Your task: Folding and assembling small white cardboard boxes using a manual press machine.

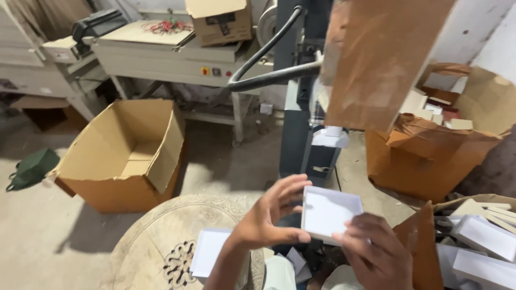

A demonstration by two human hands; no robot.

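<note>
Both of my hands hold a small white square box [327, 210] low in the middle of the head view. My left hand [267, 215] grips its left edge with fingers spread along the side. My right hand [374, 252] clasps its lower right corner from the front. The box's open, pale inside faces me. A flat white card piece [208, 251] lies just left of my left forearm on a round patterned surface [156, 241].
An open empty cardboard carton [126, 153] stands on the floor at left. A grey machine column [298, 123] with black hoses rises ahead. Brown cartons [424, 156] with small boxes sit at right, and several white boxes [484, 241] fill a carton at lower right. A green bag [31, 167] lies far left.
</note>
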